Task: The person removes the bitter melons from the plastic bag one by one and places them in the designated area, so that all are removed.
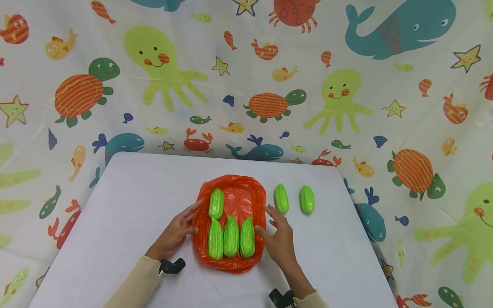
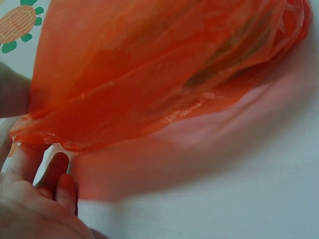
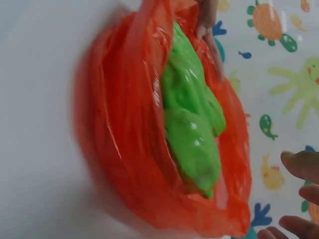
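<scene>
A red plastic bag (image 1: pixel 235 267) lies with its mouth open and its rim rolled outward. Inside it are several glossy green gourd-shaped vegetables (image 1: pixel 231 237), one at the upper left and the others in a row at the near side. My left hand (image 1: pixel 177 231) pinches the bag's left edge; in the left wrist view the thumb lies over the film and the fingers (image 2: pixel 30 159) under it. At the right rim is my right hand (image 1: pixel 280 239), its fingers spread. The right wrist view shows those fingers (image 3: pixel 301 164) apart, with nothing between them.
Two more green vegetables, a slimmer one (image 1: pixel 281 199) and a rounder one (image 1: pixel 307 199), lie on the white table (image 1: pixel 146 188) right of the bag. Behind the table hangs a curtain (image 1: pixel 239 77) printed with sea animals.
</scene>
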Motion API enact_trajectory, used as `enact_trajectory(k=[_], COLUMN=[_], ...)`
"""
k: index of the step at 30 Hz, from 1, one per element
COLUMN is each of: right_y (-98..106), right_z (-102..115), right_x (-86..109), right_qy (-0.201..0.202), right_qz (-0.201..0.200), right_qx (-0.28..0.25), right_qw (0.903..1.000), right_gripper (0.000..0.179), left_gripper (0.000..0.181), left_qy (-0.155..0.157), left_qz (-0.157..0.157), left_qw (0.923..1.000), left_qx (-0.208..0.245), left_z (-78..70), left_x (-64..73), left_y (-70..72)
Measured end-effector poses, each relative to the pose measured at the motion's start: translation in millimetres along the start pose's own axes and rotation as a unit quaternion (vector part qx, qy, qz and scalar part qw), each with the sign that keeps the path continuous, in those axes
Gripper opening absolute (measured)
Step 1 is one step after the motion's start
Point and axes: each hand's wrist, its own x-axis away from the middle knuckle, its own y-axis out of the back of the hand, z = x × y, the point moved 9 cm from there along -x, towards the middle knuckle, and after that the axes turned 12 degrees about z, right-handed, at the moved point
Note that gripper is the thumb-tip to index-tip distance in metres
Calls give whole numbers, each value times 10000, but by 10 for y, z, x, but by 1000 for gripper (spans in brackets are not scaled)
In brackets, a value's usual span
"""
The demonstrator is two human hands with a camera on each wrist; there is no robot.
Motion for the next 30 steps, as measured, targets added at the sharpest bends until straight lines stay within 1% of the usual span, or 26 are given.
enact_trajectory(k=[7, 11, 17, 19, 23, 30], right_y=[-209, -314, -473, -517, -574, -588], right_z=[9, 14, -3, -19, -55, -88], right_x=[98, 166, 233, 250, 272, 282], right_qy=[-90, 9, 104, 83, 45, 8], right_qz=[286, 392, 589, 651, 690, 593], right_qx=[76, 181, 202, 222, 419, 664], right_qw=[9995, 9991, 9980, 9976, 9967, 9960], right_gripper=[72, 70, 70, 71, 72, 71], left_gripper=[88, 88, 88, 88, 88, 88], left_qy=[-2, -18, -65, -83, -92, -71], left_qz=[10, 28, 75, 92, 108, 95], left_qw=[10000, 10000, 9999, 9999, 9999, 9999], left_qx=[-10, -37, -21, -6, 6, 18], left_z=[13, 17, 16, 14, 11, 4], left_x=[4, 4, 0, -3, -9, -10], left_y=[8, 9, 9, 7, 6, -3])
